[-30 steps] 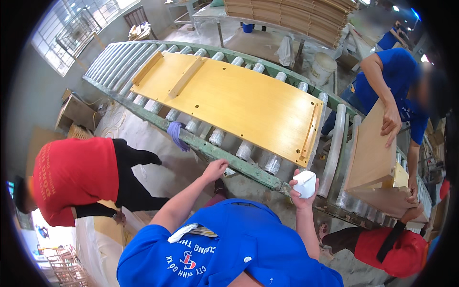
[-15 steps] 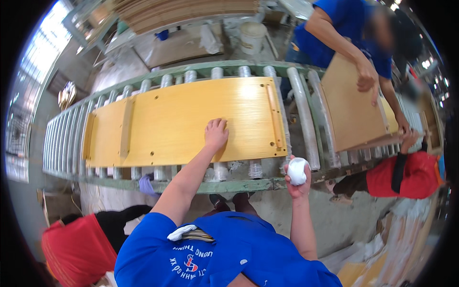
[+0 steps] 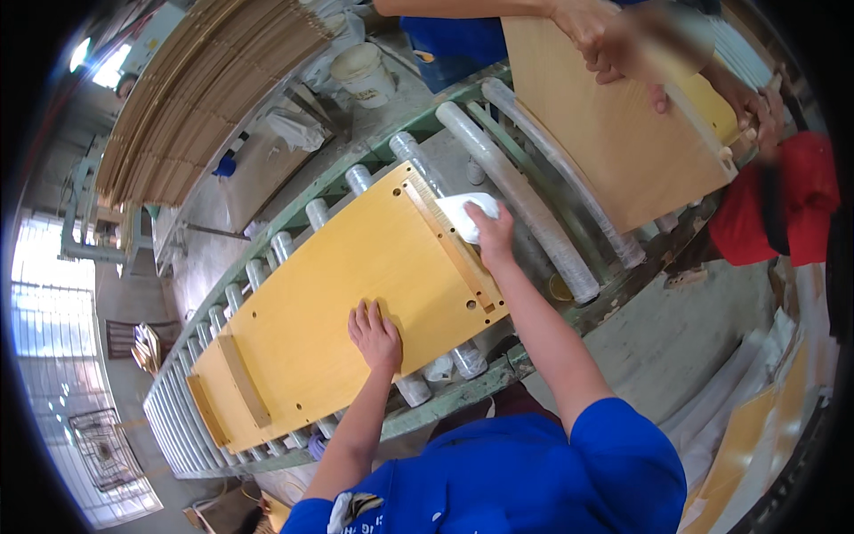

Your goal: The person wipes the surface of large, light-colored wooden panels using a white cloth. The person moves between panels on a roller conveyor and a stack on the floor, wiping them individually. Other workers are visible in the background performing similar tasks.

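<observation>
A yellow-finished wooden panel [image 3: 329, 294] lies on the roller conveyor, with a narrow wooden strip [image 3: 449, 240] along its right end and two more strips near its left end. Small dark holes dot its surface near the edges. My left hand [image 3: 375, 336] rests on the panel's face near the close edge, fingers spread. At the panel's right end, my right hand [image 3: 494, 233] grips a white cloth [image 3: 467, 214] and presses it against the outer edge beside the strip.
Plastic-wrapped rollers [image 3: 525, 205] run between green rails. At the right, a co-worker's hands [image 3: 605, 44] handle a brown board [image 3: 596, 125], and a person in a red top [image 3: 805, 196] stands close by. Stacked boards [image 3: 205, 89] and a white bucket [image 3: 363, 76] are behind the conveyor.
My right hand has brought the cloth from beside the conveyor up to the panel's right end. My left hand still rests on the panel. The view has turned, so the panel appears slanted.
</observation>
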